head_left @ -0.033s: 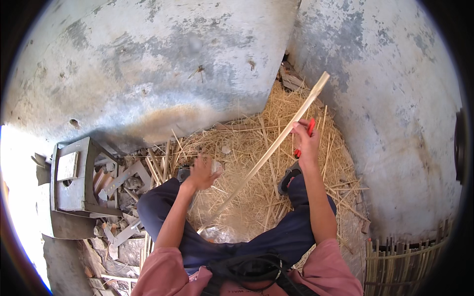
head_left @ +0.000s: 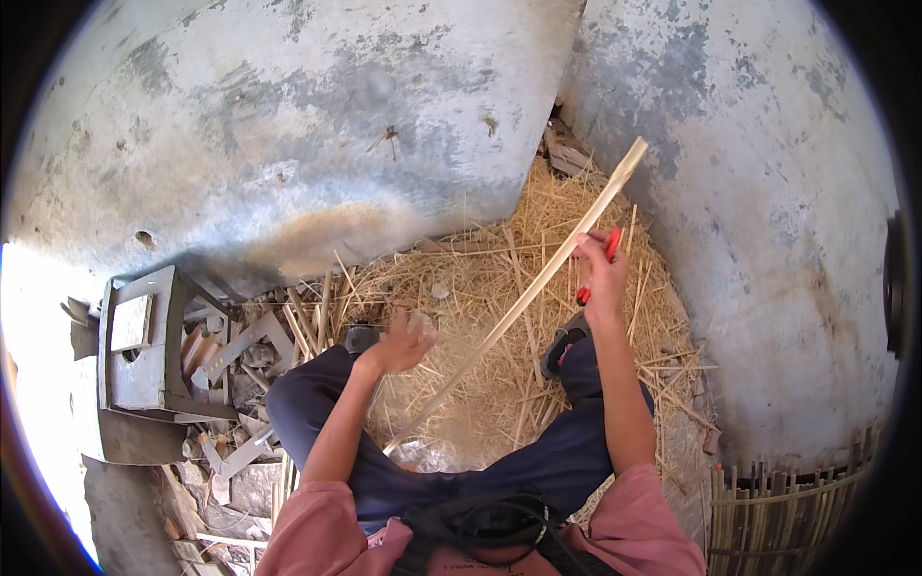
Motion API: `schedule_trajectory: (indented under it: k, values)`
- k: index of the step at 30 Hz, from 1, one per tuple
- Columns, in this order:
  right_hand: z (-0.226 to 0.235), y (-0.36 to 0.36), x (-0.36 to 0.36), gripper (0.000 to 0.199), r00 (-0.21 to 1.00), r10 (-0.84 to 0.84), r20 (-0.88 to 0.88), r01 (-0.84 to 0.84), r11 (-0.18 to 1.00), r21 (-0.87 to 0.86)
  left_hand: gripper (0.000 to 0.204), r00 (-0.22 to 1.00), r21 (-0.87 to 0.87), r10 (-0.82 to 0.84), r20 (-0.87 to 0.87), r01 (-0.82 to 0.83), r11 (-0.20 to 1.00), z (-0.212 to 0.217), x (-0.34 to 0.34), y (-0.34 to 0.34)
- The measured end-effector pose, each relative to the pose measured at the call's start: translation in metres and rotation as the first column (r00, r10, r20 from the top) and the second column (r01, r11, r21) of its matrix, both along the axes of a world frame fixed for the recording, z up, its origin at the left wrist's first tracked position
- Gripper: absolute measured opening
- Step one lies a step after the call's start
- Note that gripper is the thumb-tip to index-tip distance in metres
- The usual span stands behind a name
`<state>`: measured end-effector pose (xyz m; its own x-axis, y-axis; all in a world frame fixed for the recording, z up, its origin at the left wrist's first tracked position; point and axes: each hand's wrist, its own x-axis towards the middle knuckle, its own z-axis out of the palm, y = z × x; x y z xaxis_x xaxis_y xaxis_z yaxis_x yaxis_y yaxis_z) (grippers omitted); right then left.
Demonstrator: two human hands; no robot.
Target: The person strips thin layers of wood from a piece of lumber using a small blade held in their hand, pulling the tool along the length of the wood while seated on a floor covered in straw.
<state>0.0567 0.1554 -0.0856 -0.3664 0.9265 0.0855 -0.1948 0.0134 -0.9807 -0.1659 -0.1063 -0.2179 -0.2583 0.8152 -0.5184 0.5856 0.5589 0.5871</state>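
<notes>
In my right hand (head_left: 604, 286) is a long pale bamboo strip (head_left: 538, 286), pinched between the thumb and fingers. It slants from the upper right down toward my lap, where its lower end looks blurred. The same hand also keeps a red-handled tool (head_left: 613, 244) against the palm; its working end is hidden, so I cannot tell its kind. Over my left knee, my left hand (head_left: 403, 344) is held in the air, slightly blurred, fingers apart and nothing in it. It is apart from the strip.
Loose shavings and thin strips (head_left: 480, 259) cover the floor between worn walls. To the left stand a wooden box-like frame (head_left: 139, 379) and scrap pieces (head_left: 230, 461). A woven slatted basket (head_left: 788, 518) is at the lower right. My dark shoes (head_left: 567, 344) rest on the shavings.
My right hand, with the strip and red-handled tool, has shifted slightly to the right. The left hand has moved a little right and down, its fingers changing pose.
</notes>
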Motion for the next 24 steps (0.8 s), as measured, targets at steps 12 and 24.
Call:
schedule_trajectory:
  k: [12,24]
  values:
    - [0.015,0.081,0.04,0.033,0.953,-0.241,-0.183,0.228,0.97,-0.089,0.055,0.826,0.259,-0.235,0.511,0.113,0.959,-0.014,0.031,0.009]
    - [-0.02,-0.006,0.019,0.03,0.957,0.077,0.28,-0.163,0.94,0.3,0.035,0.839,0.461,-0.02,0.543,-0.278,0.843,0.03,0.028,0.016]
